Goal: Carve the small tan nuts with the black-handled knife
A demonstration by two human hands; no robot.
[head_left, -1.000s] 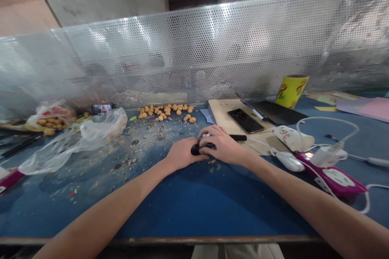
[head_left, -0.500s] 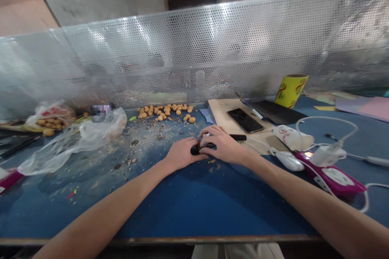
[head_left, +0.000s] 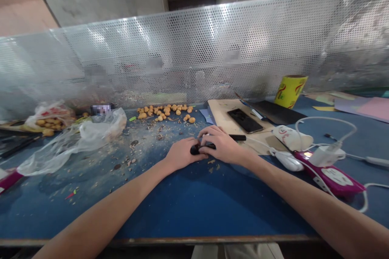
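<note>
Close together over the blue table (head_left: 194, 206), my two hands meet at a slim black stick-like thing (head_left: 209, 145) whose kind I cannot make out. My left hand (head_left: 180, 153) is closed at its rounded dark end, with the fingertips mostly hidden. My right hand (head_left: 221, 145) curls over it from the right, fingers bent and thumb below. Beyond the right hand's knuckles a straight black bar (head_left: 238, 137) sticks out; whether it belongs to the same thing is hidden. Small brownish scraps (head_left: 211, 162) lie just below the hands.
Round tan fruits (head_left: 167, 109) lie behind, before a perforated metal screen (head_left: 194, 48). Left are a clear plastic bag (head_left: 100, 129) and scattered debris. Right are a phone (head_left: 245, 120) on brown board, a yellow roll (head_left: 291, 91), a white roll (head_left: 293, 137) and a magenta power strip (head_left: 343, 180) with cables.
</note>
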